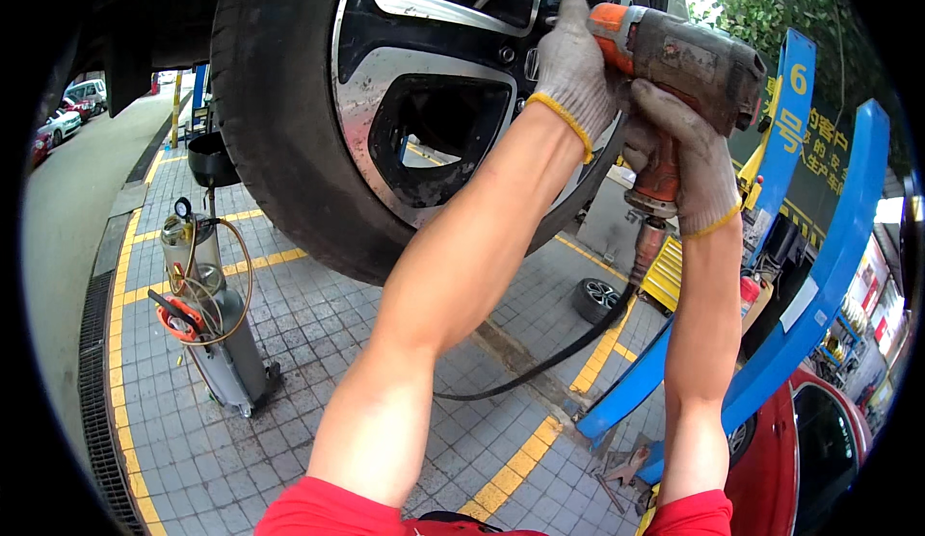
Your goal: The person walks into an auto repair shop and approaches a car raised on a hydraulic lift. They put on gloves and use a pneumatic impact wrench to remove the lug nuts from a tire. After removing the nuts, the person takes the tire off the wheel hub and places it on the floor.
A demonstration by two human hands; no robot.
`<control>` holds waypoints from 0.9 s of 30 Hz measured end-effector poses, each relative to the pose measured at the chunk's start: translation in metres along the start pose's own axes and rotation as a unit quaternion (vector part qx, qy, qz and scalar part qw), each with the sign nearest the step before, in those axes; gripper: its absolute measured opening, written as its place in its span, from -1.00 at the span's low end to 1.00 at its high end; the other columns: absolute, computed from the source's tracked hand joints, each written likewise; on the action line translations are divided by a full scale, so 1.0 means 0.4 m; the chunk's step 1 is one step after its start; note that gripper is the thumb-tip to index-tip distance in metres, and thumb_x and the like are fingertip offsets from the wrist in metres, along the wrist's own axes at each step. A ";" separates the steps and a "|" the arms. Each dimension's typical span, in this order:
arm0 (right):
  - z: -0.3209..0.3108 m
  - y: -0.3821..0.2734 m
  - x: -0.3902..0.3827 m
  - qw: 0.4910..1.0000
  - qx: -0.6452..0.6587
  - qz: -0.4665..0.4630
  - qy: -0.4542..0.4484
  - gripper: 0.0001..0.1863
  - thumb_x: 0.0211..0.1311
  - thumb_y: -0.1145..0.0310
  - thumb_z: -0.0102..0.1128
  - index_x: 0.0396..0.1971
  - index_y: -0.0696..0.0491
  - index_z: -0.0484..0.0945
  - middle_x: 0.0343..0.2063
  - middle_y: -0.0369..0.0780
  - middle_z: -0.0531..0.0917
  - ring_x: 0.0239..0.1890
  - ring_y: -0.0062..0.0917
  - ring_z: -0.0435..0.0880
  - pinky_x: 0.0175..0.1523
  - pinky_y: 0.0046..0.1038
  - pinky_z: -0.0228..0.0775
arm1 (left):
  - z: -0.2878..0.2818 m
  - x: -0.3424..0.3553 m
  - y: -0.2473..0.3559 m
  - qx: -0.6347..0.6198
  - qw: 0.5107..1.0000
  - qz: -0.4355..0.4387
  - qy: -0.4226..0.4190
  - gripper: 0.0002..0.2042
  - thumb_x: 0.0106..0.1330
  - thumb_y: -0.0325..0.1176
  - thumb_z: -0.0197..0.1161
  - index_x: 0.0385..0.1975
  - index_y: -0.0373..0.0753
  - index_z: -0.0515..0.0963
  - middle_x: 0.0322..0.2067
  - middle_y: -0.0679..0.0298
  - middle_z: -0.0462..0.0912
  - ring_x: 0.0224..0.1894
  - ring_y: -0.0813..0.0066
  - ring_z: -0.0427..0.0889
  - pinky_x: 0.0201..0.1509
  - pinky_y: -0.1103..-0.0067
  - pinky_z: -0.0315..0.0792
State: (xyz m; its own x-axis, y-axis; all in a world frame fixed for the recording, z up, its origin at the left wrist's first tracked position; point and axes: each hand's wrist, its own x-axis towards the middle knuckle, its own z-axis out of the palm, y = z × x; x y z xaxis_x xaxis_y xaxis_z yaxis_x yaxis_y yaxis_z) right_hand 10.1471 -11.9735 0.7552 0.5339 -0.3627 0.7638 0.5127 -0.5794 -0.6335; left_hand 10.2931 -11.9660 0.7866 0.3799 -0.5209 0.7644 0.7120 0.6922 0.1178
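Observation:
A raised car wheel fills the upper middle, with a black tire (279,131) around a black and silver alloy rim (434,78). My right hand (679,151), in a pale knit glove with a yellow cuff, wraps the handle of an orange and dark grey air impact wrench (699,59). At the wrench's nose, close to the wheel's center, my left hand (578,74) in a matching glove grips the front end, thumb up; its other fingers are mostly hidden. The wrench's tip and any socket are hidden behind that hand. A black air hose (602,324) hangs from the handle.
Blue lift posts (819,266) stand at right, near a red car (771,454) and a yellow cabinet (665,271). Another wheel (597,298) lies on the tiled floor. At left are a grey wheeled tank unit (226,334) with a gauge and a black drain pan (212,160).

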 end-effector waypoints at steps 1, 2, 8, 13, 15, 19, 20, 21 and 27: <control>0.006 -0.005 -0.002 1.000 0.002 -0.007 -0.001 -0.71 0.27 0.28 0.47 -0.11 0.08 0.66 -0.46 -0.31 0.63 -0.50 -0.63 0.57 -0.38 -0.50 0.47 | 0.001 0.009 0.005 -0.003 1.000 -0.002 -0.023 -0.53 0.60 0.09 -0.02 -0.06 -0.30 0.46 -0.29 0.13 0.65 -0.21 0.17 0.73 0.02 0.17 0.63; 0.004 0.001 -0.007 1.000 -0.018 -0.015 -0.004 -0.70 0.27 0.28 0.47 -0.10 0.09 0.66 -0.46 -0.31 0.64 -0.49 -0.63 0.58 -0.37 -0.51 0.48 | -0.002 0.009 0.010 -0.004 0.999 -0.010 -0.038 -0.52 0.60 0.09 -0.04 -0.06 -0.30 0.46 -0.28 0.13 0.65 -0.21 0.17 0.73 0.02 0.16 0.63; -0.003 -0.001 -0.066 1.000 -0.021 -0.013 0.015 -0.68 0.27 0.31 0.45 -0.07 0.14 0.66 -0.42 -0.27 0.68 -0.47 -0.58 0.63 -0.37 -0.49 0.49 | 0.050 -0.123 0.018 0.050 0.998 -0.026 -0.034 -0.43 0.62 0.21 -0.15 -0.07 -0.22 0.56 -0.22 0.15 0.67 0.05 0.21 0.63 0.25 0.17 0.48; 0.016 0.023 -0.178 0.998 -0.035 0.040 0.026 -0.63 0.28 0.31 0.40 0.01 0.15 0.61 -0.48 -0.21 0.66 -0.53 -0.50 0.61 -0.41 -0.48 0.47 | 0.003 -0.213 0.032 0.073 0.996 -0.059 -0.003 -0.49 0.67 0.12 -0.14 0.02 -0.29 0.47 -0.15 0.16 0.62 -0.02 0.31 0.66 0.28 0.24 0.54; 0.021 0.024 -0.184 0.997 -0.035 0.060 0.026 -0.66 0.27 0.33 0.42 -0.02 0.15 0.63 -0.50 -0.22 0.66 -0.54 -0.51 0.62 -0.41 -0.47 0.49 | 0.017 -0.260 0.039 0.040 0.998 -0.054 0.017 -0.48 0.68 0.12 -0.14 0.04 -0.30 0.45 -0.12 0.14 0.62 0.01 0.28 0.66 0.30 0.21 0.52; 0.072 0.018 -0.143 0.997 -0.013 0.075 0.031 -0.73 0.27 0.34 0.46 -0.11 0.14 0.67 -0.50 -0.23 0.69 -0.56 -0.52 0.65 -0.42 -0.46 0.50 | -0.030 -0.189 0.080 0.039 0.998 -0.044 0.018 -0.49 0.64 0.10 -0.04 0.05 -0.34 0.45 -0.11 0.05 0.63 -0.04 0.21 0.68 0.19 0.21 0.59; 0.054 0.026 -0.139 0.997 -0.001 0.075 0.013 -0.72 0.27 0.34 0.47 -0.11 0.14 0.67 -0.50 -0.22 0.70 -0.56 -0.52 0.65 -0.42 -0.46 0.50 | -0.024 -0.192 0.075 0.040 0.998 -0.041 0.033 -0.49 0.63 0.11 -0.01 0.04 -0.33 0.45 -0.13 0.06 0.63 -0.06 0.21 0.69 0.16 0.22 0.60; 0.044 0.032 -0.137 0.997 0.011 0.076 -0.003 -0.72 0.27 0.34 0.47 -0.11 0.14 0.67 -0.49 -0.22 0.70 -0.56 -0.52 0.66 -0.42 -0.46 0.50 | -0.017 -0.194 0.068 0.040 0.997 -0.038 0.049 -0.49 0.62 0.11 0.02 0.03 -0.33 0.45 -0.15 0.06 0.64 -0.08 0.21 0.69 0.12 0.23 0.62; 0.064 0.039 -0.121 0.997 0.010 0.081 -0.002 -0.70 0.26 0.34 0.47 -0.07 0.14 0.67 -0.45 -0.23 0.70 -0.51 -0.55 0.65 -0.38 -0.46 0.52 | -0.030 -0.173 0.085 0.017 0.997 -0.028 0.069 -0.53 0.56 0.13 0.12 -0.06 -0.25 0.52 -0.25 0.15 0.65 -0.19 0.25 0.71 -0.04 0.25 0.64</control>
State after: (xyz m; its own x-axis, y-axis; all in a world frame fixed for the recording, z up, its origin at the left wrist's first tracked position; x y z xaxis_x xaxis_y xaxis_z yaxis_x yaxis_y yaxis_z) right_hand 10.1467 -11.9464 0.7052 0.6131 -0.4483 0.6505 0.4322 -0.4989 -0.7512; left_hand 10.2979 -11.9124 0.7302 0.4191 -0.6211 0.6622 0.7150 0.6753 0.1809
